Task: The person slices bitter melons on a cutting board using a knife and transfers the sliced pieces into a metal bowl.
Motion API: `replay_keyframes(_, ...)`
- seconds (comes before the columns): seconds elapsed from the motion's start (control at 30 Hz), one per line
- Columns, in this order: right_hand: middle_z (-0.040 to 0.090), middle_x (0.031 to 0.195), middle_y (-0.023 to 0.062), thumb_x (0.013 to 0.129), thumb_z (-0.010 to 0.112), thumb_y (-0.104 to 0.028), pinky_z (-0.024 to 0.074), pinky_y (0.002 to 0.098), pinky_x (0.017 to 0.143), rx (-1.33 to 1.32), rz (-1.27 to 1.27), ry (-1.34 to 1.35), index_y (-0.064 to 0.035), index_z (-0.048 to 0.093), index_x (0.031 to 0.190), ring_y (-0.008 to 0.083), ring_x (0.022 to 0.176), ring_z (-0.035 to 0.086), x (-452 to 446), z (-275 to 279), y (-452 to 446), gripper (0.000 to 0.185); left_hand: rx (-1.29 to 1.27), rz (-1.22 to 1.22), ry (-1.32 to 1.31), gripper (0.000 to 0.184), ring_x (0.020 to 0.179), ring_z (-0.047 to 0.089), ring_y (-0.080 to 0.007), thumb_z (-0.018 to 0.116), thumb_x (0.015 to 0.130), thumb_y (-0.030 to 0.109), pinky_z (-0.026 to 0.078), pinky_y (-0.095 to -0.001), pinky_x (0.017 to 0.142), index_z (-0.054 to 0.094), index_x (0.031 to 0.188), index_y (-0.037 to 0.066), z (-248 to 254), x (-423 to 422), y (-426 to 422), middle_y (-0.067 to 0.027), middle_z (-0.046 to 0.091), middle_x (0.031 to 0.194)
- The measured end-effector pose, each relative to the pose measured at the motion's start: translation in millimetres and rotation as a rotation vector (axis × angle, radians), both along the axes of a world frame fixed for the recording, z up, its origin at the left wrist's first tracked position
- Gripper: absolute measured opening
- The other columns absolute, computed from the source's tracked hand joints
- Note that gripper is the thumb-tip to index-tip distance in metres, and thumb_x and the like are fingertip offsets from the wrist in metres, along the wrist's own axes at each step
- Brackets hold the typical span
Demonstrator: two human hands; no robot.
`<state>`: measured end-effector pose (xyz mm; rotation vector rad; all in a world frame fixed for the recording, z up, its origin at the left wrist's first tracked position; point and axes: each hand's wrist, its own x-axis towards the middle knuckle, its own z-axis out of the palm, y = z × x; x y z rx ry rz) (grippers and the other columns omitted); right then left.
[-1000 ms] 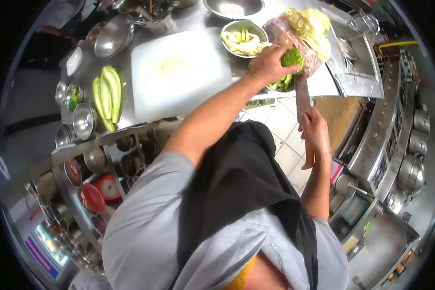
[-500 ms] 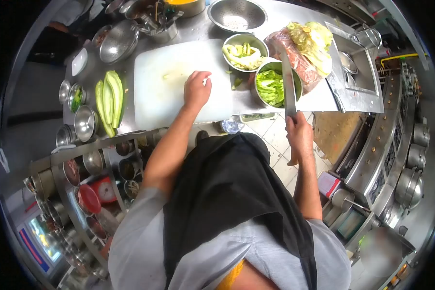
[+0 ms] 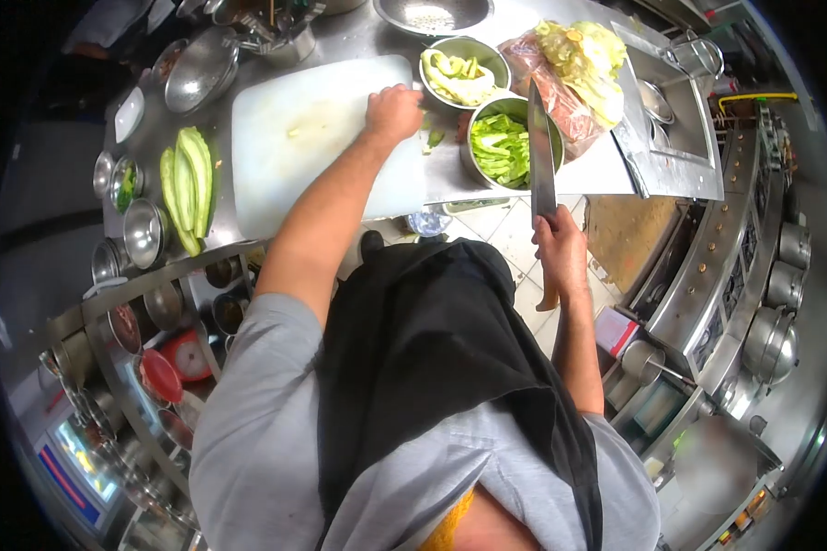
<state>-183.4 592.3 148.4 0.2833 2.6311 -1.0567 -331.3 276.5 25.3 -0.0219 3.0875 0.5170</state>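
My right hand point(image 3: 562, 248) grips a large kitchen knife point(image 3: 541, 151) by its wooden handle, blade pointing away from me. The blade passes over the right side of a metal pot point(image 3: 505, 105) of chopped green leaves point(image 3: 499, 149). My left hand point(image 3: 395, 113) is at the right edge of a white cutting board point(image 3: 289, 179). Its fingers are curled together, and their tips are hidden. Small green scraps point(image 3: 434, 140) lie between the board and the pot. Behind that pot, a second metal container point(image 3: 469, 43) has pale green slices in it.
Long peeled green vegetables point(image 3: 186, 184) lie left of the board beside metal bowls point(image 3: 145, 234). A leafy head point(image 3: 586, 69) rests on a plastic bag of pinkish contents point(image 3: 533, 66) at right. At the back is a colander point(image 3: 432, 14); a stove point(image 3: 708, 266) stands far right.
My left hand has moved right and slightly away from me, from over the board to its right edge, its fingers curling in. The knife stays in my right hand. The view has shifted slightly.
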Motion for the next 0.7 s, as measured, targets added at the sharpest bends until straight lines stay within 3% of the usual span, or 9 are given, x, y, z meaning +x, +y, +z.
replay_keyframes(0.1,0.07,0.077,0.0166,0.097,0.063,-0.017,0.0524,0.0405,0.062,-0.024,-0.015,-0.008,0.0007,0.055,0.095,0.0278,0.063,0.067,2,-1,5,0.02,-0.115,-0.04,0.056,0.026,0.106,0.063,-0.0295,0.065,0.082,0.019,0.047,-0.0493,0.092,0.077,0.104,0.015,0,-2,11,-0.0088,0.067,0.105)
replay_keyframes(0.17,0.07,0.079,0.0104,0.1,0.06,-0.016,0.0526,0.0318,0.057,-0.013,0.024,-0.01,-0.0005,0.054,0.095,0.0141,0.059,0.062,2,-1,7,0.018,-0.206,-0.073,0.072,0.023,0.105,0.063,-0.0286,0.066,0.081,0.02,0.046,-0.0479,0.092,0.077,0.1,0.013,-6,-6,17,-0.0083,0.066,0.103)
replay_keyframes(0.27,0.07,0.079,0.0101,0.1,0.06,-0.017,0.0526,0.0317,0.057,-0.033,0.028,-0.003,-0.0007,0.053,0.095,0.0142,0.059,0.062,0,-3,11,0.018,-0.284,-0.093,0.065,0.019,0.105,0.062,-0.0275,0.07,0.08,0.021,0.045,-0.0457,0.093,0.077,0.094,0.01,-11,-10,15,-0.0085,0.065,0.102)
replay_keyframes(0.4,0.07,0.078,0.011,0.099,0.062,-0.017,0.0522,0.0319,0.057,-0.025,0.034,0.019,-0.0003,0.054,0.097,0.0147,0.06,0.063,-1,-6,13,0.019,-0.141,-0.115,0.083,0.021,0.1,0.063,-0.0282,0.072,0.084,0.021,0.048,-0.0473,0.087,0.075,0.102,0.011,-4,0,10,-0.0091,0.065,0.101)
replay_keyframes(0.47,0.07,0.079,0.0207,0.095,0.067,-0.017,0.0528,0.0426,0.063,-0.021,0.093,0.117,-0.0008,0.057,0.099,0.0367,0.069,0.069,0,-6,9,0.02,-0.072,-0.089,0.147,0.023,0.096,0.064,-0.0286,0.072,0.085,0.022,0.049,-0.0468,0.084,0.075,0.105,0.011,1,18,8,-0.0092,0.065,0.099)
replay_keyframes(0.53,0.07,0.08,0.0212,0.093,0.069,-0.017,0.0538,0.0442,0.066,0.002,0.198,0.14,-0.0027,0.06,0.107,0.0396,0.073,0.069,-3,9,-7,0.022,0.312,0.02,0.335,0.024,0.081,0.064,-0.0271,0.07,0.089,0.019,0.051,-0.0416,0.072,0.073,0.112,0.011,12,52,7,-0.0094,0.065,0.092)
replay_keyframes(0.57,0.07,0.078,0.0193,0.092,0.07,-0.016,0.0548,0.0454,0.067,-0.024,0.28,0.278,-0.0045,0.061,0.117,0.0399,0.072,0.07,-5,0,-13,0.029,0.405,0.037,0.354,0.024,0.076,0.062,-0.0261,0.069,0.089,0.017,0.05,-0.0387,0.069,0.073,0.112,0.01,19,77,4,-0.0095,0.064,0.09)
replay_keyframes(0.6,0.071,0.088,0.0211,0.09,0.071,-0.016,0.0554,0.047,0.074,-0.088,0.316,0.213,-0.0055,0.059,0.128,0.0407,0.082,0.07,-8,7,-25,0.041,0.5,0.053,0.372,0.023,0.071,0.059,-0.0252,0.069,0.09,0.015,0.048,-0.0357,0.065,0.073,0.112,0.009,28,108,2,-0.0095,0.064,0.088)
replay_keyframes(0.7,0.065,0.113,0.026,0.087,0.07,-0.014,0.052,0.0489,0.089,-0.11,0.544,0.297,-0.0061,0.056,0.135,0.0415,0.102,0.066,-25,0,-69,0.051,0.543,0.149,0.089,0.016,0.075,0.063,-0.0296,0.067,0.094,0.016,0.051,-0.0383,0.069,0.072,0.104,0.005,39,207,-23,-0.013,0.065,0.089)
